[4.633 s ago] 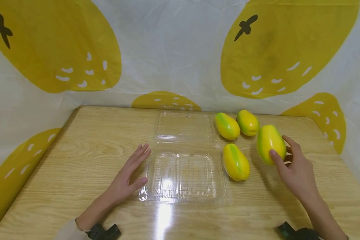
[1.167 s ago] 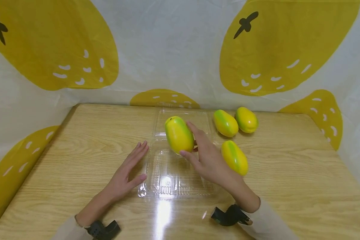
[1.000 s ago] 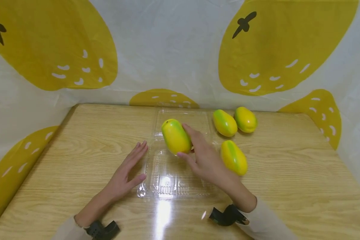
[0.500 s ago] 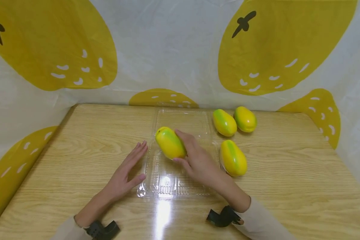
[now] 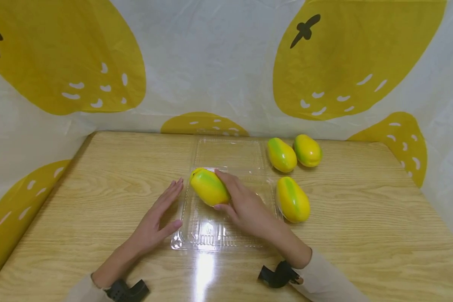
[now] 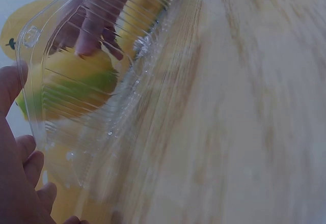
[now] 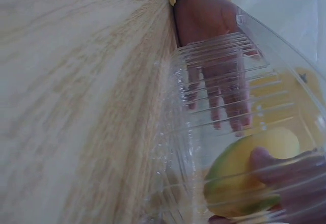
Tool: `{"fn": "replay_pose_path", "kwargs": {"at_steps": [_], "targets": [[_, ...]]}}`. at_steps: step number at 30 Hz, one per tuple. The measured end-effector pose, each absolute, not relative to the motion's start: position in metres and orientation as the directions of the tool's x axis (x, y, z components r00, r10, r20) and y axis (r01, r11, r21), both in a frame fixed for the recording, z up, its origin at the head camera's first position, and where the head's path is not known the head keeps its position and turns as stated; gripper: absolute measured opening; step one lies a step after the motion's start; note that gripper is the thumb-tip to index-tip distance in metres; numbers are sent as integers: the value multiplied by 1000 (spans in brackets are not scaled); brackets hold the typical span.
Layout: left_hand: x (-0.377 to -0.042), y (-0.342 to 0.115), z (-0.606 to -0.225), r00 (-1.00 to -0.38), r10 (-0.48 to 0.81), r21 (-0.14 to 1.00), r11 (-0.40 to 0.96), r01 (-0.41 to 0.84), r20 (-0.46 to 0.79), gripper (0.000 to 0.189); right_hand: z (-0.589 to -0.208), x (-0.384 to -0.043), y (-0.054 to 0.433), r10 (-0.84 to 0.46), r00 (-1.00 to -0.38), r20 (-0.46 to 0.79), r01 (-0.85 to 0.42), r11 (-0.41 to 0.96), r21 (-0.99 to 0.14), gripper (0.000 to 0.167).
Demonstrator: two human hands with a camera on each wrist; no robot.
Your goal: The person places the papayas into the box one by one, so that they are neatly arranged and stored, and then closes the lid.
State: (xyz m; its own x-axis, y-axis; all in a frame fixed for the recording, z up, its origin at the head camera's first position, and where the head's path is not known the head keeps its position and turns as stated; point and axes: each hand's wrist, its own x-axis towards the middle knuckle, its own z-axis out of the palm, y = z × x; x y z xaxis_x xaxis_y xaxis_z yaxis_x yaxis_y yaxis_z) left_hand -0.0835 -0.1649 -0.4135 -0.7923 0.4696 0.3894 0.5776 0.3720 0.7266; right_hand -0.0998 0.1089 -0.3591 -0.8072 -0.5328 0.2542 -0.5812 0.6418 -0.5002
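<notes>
My right hand (image 5: pixel 245 205) grips a yellow-green papaya (image 5: pixel 208 188) between thumb and fingers, over the left part of a clear plastic clamshell box (image 5: pixel 226 240). Through the box's ribbed wall, the right wrist view shows the papaya (image 7: pixel 244 170) low, at the level of the tray. My left hand (image 5: pixel 154 220) stands at the box's left edge, its fingers straight and thumb apart, with nothing in its grasp. In the left wrist view its thumb (image 6: pixel 11 84) is at the clear rim. The box lies open, its lid (image 5: pixel 228 153) laid back toward the wall.
Right of the box lies one papaya (image 5: pixel 292 199), close to its edge. Two more, a papaya (image 5: pixel 282 154) and another papaya (image 5: pixel 307 150), sit side by side at the back. Behind the wooden table (image 5: pixel 362 226) hangs a white cloth (image 5: pixel 211 54) printed with large yellow fruits.
The right hand has carried the papaya from the right side of the table leftward over the box, then lowered and tilted it toward the left. The left hand has stayed almost in place.
</notes>
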Motion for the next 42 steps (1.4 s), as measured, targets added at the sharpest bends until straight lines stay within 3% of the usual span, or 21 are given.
{"fn": "replay_pose_path", "kwargs": {"at_steps": [33, 42], "targets": [[-84, -166, -414, -824, 442, 730, 419, 540, 355, 72, -366, -99, 102, -540, -802, 256, -591, 655, -471, 66], [-84, -179, -415, -797, 469, 775, 309, 551, 380, 63, -366, -99, 101, -534, -814, 229, -573, 672, -470, 67]]}}
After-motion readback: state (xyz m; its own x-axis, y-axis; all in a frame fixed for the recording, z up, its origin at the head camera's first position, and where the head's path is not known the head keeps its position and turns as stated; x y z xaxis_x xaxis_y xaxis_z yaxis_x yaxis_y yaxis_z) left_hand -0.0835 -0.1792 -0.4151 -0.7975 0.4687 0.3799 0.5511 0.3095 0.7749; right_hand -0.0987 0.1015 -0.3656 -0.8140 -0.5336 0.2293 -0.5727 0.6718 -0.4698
